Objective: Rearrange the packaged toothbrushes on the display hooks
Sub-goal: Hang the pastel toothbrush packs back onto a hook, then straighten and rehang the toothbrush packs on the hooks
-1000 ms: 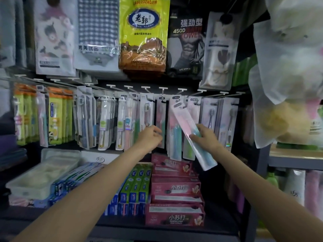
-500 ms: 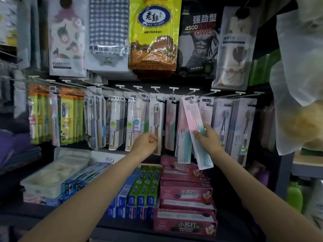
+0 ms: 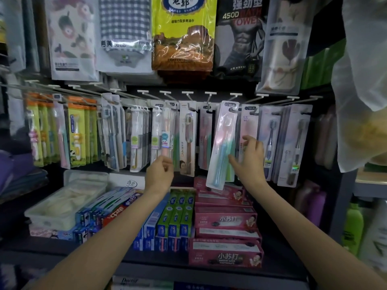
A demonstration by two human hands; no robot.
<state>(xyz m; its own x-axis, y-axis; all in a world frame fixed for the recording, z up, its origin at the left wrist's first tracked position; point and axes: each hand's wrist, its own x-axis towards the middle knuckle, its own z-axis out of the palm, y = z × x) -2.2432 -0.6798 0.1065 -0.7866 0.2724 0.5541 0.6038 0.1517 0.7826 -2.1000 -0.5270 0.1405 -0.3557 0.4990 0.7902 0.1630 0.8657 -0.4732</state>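
Hanging tilted from a white display hook (image 3: pixel 233 96), one long clear-fronted toothbrush pack with a pink-to-teal card (image 3: pixel 222 145) swings its lower end leftward over the stacked pink toothpaste boxes (image 3: pixel 226 220). A second ago the right hand (image 3: pixel 250 159) gripped this pack below the hook; now its fingers are spread and loose, thumb barely touching the pack's edge. The left hand (image 3: pixel 160 173), one of two reaching up, curls its fingers beneath a peach toothbrush pack (image 3: pixel 167 133); whether it pinches it I cannot tell. Three green toothpaste boxes (image 3: pixel 180 214) stand left of the pink stack.
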